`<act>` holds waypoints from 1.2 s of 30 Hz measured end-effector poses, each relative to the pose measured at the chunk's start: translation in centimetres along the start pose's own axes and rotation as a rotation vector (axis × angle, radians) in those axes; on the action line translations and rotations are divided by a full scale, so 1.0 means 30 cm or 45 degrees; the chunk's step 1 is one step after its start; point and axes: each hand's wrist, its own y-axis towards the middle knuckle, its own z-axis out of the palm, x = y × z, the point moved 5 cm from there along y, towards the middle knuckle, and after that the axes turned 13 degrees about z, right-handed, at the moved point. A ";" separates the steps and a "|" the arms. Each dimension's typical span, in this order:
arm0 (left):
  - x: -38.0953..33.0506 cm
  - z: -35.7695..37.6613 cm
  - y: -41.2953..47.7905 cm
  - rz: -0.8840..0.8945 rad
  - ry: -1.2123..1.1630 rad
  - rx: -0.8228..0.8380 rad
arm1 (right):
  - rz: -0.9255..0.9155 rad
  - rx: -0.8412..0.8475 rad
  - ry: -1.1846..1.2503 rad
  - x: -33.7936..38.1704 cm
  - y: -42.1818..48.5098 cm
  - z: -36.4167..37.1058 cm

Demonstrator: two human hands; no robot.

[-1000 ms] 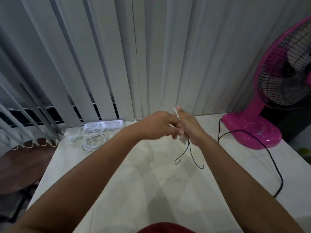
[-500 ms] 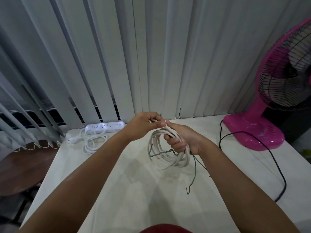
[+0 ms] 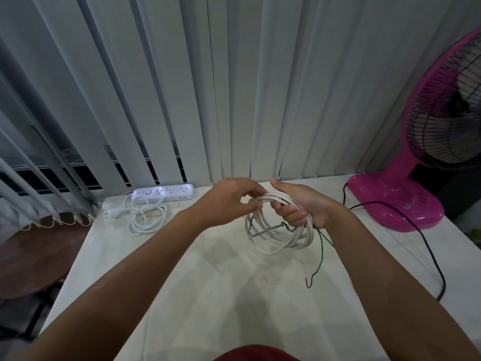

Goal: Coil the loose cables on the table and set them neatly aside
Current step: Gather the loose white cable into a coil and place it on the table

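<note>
A white cable coil hangs in several loops above the pale table. My right hand is shut around the top of the coil. My left hand pinches the coil's upper left edge with its fingertips. A thin green twist wire crosses the loops and dangles down from under my right hand, ending in a small hook just above the table.
A white power strip with its loosely coiled cord lies at the back left. A pink fan stands at the back right, and its black cord runs along the right edge. Vertical blinds hang behind. A dark round stool stands left.
One second ago both hands were clasped together with only the green wire showing below. The white coil has since come into view, hanging from my right hand; hands have moved slightly apart.
</note>
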 end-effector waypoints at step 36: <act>0.089 0.112 -0.044 -0.429 -0.766 -0.233 | 0.086 0.355 0.222 -0.007 0.111 0.004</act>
